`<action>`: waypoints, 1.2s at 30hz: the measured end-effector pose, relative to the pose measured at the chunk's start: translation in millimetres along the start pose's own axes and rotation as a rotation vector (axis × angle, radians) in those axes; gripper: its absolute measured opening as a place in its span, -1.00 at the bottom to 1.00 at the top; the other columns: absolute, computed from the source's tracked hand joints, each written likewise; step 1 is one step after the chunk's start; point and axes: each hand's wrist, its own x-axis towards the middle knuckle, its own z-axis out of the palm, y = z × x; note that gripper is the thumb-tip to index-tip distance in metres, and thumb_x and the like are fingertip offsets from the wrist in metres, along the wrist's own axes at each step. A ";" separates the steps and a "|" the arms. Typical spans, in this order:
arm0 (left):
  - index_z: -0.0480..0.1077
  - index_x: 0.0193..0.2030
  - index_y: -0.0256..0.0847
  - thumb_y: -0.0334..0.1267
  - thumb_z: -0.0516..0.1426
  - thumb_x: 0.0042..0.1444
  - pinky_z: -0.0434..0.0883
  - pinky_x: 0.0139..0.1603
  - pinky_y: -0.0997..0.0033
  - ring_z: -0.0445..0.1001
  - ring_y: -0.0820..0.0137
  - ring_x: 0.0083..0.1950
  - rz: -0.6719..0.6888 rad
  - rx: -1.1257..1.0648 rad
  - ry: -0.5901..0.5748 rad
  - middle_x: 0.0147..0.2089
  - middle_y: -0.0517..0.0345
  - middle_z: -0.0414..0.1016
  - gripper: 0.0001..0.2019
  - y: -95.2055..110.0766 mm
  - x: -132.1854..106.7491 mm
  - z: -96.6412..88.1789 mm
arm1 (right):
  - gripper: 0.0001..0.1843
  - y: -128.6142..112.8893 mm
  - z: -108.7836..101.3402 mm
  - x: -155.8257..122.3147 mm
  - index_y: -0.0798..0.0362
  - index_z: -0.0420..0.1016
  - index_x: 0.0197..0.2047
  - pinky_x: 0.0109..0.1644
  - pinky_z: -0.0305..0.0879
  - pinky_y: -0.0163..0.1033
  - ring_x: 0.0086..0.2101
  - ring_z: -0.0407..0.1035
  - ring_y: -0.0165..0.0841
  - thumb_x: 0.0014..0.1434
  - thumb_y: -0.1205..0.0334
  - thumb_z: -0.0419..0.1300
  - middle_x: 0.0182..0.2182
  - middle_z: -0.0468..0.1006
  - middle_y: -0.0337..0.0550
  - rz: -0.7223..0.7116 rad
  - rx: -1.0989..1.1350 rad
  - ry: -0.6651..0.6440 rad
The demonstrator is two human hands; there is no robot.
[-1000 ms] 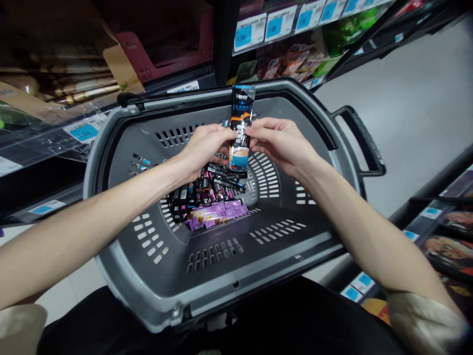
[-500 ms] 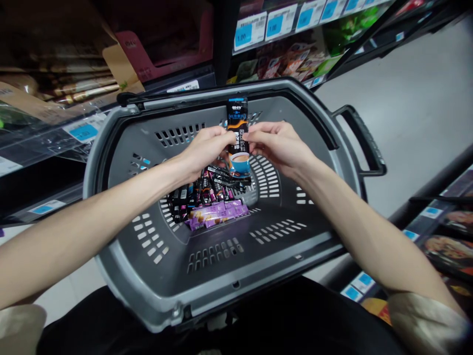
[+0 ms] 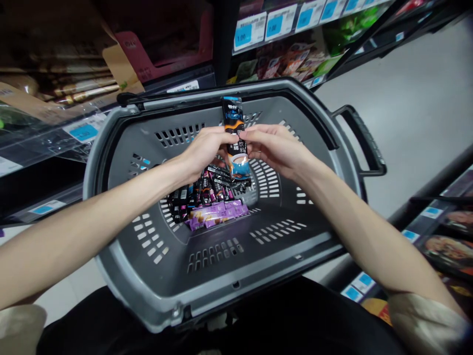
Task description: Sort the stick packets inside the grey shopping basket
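Above the basket, a black coffee sachet (image 3: pixel 232 116) with an orange stripe and a cup picture is pinched upright between both hands. My left hand (image 3: pixel 209 148) grips its left side, thumb across the front. On its right side, my right hand (image 3: pixel 273 145) pinches the edge with thumb and fingers. Below them, the grey shopping basket (image 3: pixel 218 296) holds a pile of black sachets (image 3: pixel 205 190) and several purple sachets (image 3: pixel 218 214) on its left part. My left hand partly covers the pile.
Shelves with price tags (image 3: pixel 283 22) and snack packets (image 3: pixel 291 61) run along the far side. Packaged goods (image 3: pixel 83 86) in open boxes stand at the upper left. A basket handle (image 3: pixel 362 140) sticks out to the right. Another shelf (image 3: pixel 436 212) lies at the lower right.
The coffee sachet has shifted slightly left and tilted, its top leaning left. My right thumb has moved a little left across its front. The basket and its contents look the same.
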 end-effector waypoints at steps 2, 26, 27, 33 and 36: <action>0.45 -0.25 -0.22 -0.23 0.20 0.11 0.44 -0.26 0.33 0.48 0.40 -0.39 -0.012 -0.005 -0.016 -0.34 0.12 0.54 -0.88 1.2 -1.0 -0.1 | -0.78 0.6 -1.1 0.2 0.06 0.59 -0.37 -0.35 0.42 -0.35 -0.48 0.39 -0.49 0.03 0.23 0.54 -0.48 0.56 -0.26 -0.006 -0.008 -0.007; 0.43 -0.15 -0.21 -0.27 0.34 0.11 0.42 -0.12 0.45 0.50 0.46 -0.20 0.131 0.037 0.035 -0.21 0.16 0.55 -0.78 -5.8 0.0 4.2 | -0.68 -4.2 7.4 -6.2 0.03 0.58 -0.34 -0.30 0.55 -0.31 -0.37 0.55 -0.41 -0.01 0.13 0.60 -0.41 0.61 -0.22 -0.087 0.079 0.090; 0.44 -0.16 -0.22 -0.28 0.31 0.15 0.41 -0.16 0.45 0.49 0.46 -0.24 0.093 0.010 0.012 -0.25 0.16 0.55 -0.82 -5.1 -0.8 4.8 | -0.66 -3.2 6.2 -5.0 0.03 0.56 -0.34 -0.31 0.54 -0.32 -0.39 0.54 -0.42 -0.02 0.13 0.61 -0.44 0.59 -0.24 -0.087 0.072 0.099; 0.44 -0.25 -0.21 -0.28 0.24 0.19 0.40 -0.27 0.43 0.47 0.44 -0.32 -0.011 -0.067 -0.007 -0.32 0.14 0.55 -0.92 -2.5 -3.0 2.5 | -0.52 1.0 0.6 1.4 0.02 0.47 -0.28 -0.43 0.48 -0.37 -0.50 0.44 -0.47 -0.12 0.18 0.66 -0.51 0.52 -0.34 -0.073 0.064 0.148; 0.44 -0.25 -0.21 -0.30 0.24 0.17 0.42 -0.24 0.41 0.47 0.43 -0.32 -0.009 -0.062 0.014 -0.31 0.14 0.54 -0.94 -3.0 -2.1 2.0 | -0.54 2.2 2.6 1.0 0.03 0.51 -0.26 -0.41 0.50 -0.36 -0.47 0.46 -0.47 -0.10 0.15 0.65 -0.45 0.58 -0.30 -0.048 0.089 0.106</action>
